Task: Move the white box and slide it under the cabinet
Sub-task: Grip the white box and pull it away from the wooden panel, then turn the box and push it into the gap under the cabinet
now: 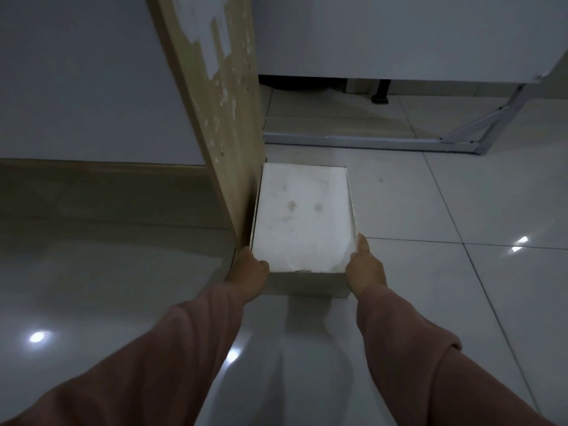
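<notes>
- White cardboard, that's your white box (302,216): a plain rectangular lid, scuffed with two faint grey smudges, sitting on glossy pale floor tiles (461,272).
- Your left hand (249,269) clamps its near left corner, your right hand (364,265) the near right corner, thumbs over the top edge.
- Its left side presses against the cabinet (215,103) end panel, raw chipboard with peeling white laminate.
- Pink sleeves (399,333) on both arms.

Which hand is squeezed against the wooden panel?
The left hand. It holds the box at the near-left corner, right beside the wooden panel; the right hand has open floor beside it.
</notes>
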{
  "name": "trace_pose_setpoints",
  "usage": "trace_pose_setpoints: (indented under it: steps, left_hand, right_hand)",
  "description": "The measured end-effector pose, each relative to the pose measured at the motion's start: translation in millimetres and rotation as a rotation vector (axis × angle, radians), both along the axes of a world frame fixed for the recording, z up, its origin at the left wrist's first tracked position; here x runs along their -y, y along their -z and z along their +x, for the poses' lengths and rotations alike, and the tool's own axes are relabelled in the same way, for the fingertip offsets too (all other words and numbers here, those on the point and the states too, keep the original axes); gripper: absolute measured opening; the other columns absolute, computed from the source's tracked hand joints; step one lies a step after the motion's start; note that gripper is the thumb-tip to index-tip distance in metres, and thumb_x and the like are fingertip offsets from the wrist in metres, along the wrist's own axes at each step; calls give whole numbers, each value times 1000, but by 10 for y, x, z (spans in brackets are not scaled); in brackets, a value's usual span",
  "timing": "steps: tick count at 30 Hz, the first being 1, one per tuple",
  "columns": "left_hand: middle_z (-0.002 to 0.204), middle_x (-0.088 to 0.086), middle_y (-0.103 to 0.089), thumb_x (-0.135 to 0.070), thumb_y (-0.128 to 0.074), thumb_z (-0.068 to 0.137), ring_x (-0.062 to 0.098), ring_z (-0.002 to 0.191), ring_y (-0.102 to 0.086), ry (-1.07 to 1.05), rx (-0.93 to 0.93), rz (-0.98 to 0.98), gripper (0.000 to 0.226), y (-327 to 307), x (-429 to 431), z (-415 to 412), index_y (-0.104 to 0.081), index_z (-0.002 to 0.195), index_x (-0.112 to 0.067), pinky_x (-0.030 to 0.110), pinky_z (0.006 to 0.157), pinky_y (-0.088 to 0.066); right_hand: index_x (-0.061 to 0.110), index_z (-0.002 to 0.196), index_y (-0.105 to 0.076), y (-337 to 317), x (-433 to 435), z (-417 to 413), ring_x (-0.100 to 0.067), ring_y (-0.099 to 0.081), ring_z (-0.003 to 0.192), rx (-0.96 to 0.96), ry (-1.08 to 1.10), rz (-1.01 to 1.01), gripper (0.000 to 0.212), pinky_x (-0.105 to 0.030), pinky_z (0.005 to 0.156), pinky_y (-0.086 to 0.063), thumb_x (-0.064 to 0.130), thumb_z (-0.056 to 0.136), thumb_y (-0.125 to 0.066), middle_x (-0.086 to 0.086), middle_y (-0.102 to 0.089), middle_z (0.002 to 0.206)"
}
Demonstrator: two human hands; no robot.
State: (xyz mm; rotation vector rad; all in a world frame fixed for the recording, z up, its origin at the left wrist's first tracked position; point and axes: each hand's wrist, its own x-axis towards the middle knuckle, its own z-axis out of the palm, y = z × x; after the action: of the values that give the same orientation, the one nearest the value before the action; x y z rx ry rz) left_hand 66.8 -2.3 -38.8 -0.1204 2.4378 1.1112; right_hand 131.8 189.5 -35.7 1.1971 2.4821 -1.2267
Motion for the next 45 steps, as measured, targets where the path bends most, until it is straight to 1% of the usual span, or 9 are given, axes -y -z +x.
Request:
trace_pose_setpoints:
  steps: [6, 11, 14, 18, 22, 27, 32, 40, 45]
  left_hand:
    - [117, 12, -55, -9, -43, 93, 22, 94, -49, 117, 49, -20, 40, -57, 352, 332, -39, 132, -5, 24, 80, -35]
    - [98, 14, -58, -7, -48, 85, 21, 78, -53, 157, 206, 1, 24, -139, 672, 406, -50, 109, -5, 25, 61, -42]
    - [96, 15, -60, -16, -51, 66, 24, 81, -57, 193, 315, -19, 48, -182, 884, 416, -50, 113, -7, 30, 67, -47]
    - [84, 8, -56, -13, -46, 54, 18, 70, -57, 120, 419, 136, 55, -151, 1052, 421, -53, 109, -11, 28, 67, -41]
    - [74, 2, -56, -28, -61, 76, 15, 63, -57, -101, 514, 470, 12, 34, 1133, 454, -60, 85, -19, 30, 70, -42]
    - [73, 0, -76, -49, -53, 90, 14, 61, -71, -197, 582, 595, 39, 245, 987, 536, -71, 100, -17, 22, 58, -55]
    - [100, 10, -77, -66, -52, 74, 28, 94, -71, -178, 619, 674, 57, 198, 720, 500, -71, 102, -20, 43, 95, -52]
    - [120, 2, -45, -72, -80, 43, 30, 112, -45, -53, 621, 574, 78, 166, 875, 136, -61, 99, -22, 64, 112, -22]
    - [95, 12, -77, -51, -92, 17, 29, 85, -71, 30, 654, 551, 85, -165, 1004, 83, -77, 92, -14, 43, 97, -46]
  right_hand:
    - [22, 153, -4, -49, 283, 469, -38, -54, 117, 55, -60, 13, 63, -37, 97, -42, 3, 98, -28, -25, -54, 132]
    - [21, 153, -3, -43, 442, 771, -38, -48, 125, 112, -125, -8, 61, -39, 106, -38, 9, 98, -26, -23, -45, 142]
    - [18, 151, -8, -14, 544, 917, -38, -50, 123, 126, -159, -33, 59, -43, 107, -40, 9, 96, -28, -23, -46, 140]
    - [10, 137, -34, -15, 585, 939, -38, -57, 107, 134, -108, -145, 48, -45, 88, -54, 9, 89, -38, -20, -55, 125]
    - [13, 115, -49, -21, 447, 818, -40, -58, 89, 129, 17, -457, 48, -56, 72, -56, -9, 72, -40, -19, -54, 107]
    - [12, 120, -50, 45, 204, 834, -40, -55, 84, 151, 23, -642, 61, -43, 55, -57, -16, 66, -38, -20, -52, 104]
    - [17, 122, -44, 56, -62, 899, -38, -60, 83, 159, -51, -757, 63, -45, 60, -57, -19, 72, -30, -15, -58, 104]
    - [18, 129, -42, 99, -40, 876, -39, -60, 84, 167, -98, -702, 84, -39, 53, -57, -4, 47, -42, -23, -55, 114]
    - [3, 91, -58, -121, 134, 922, -28, -63, 60, 134, -146, -671, 22, -35, 50, -58, -3, 70, -52, -16, -61, 74]
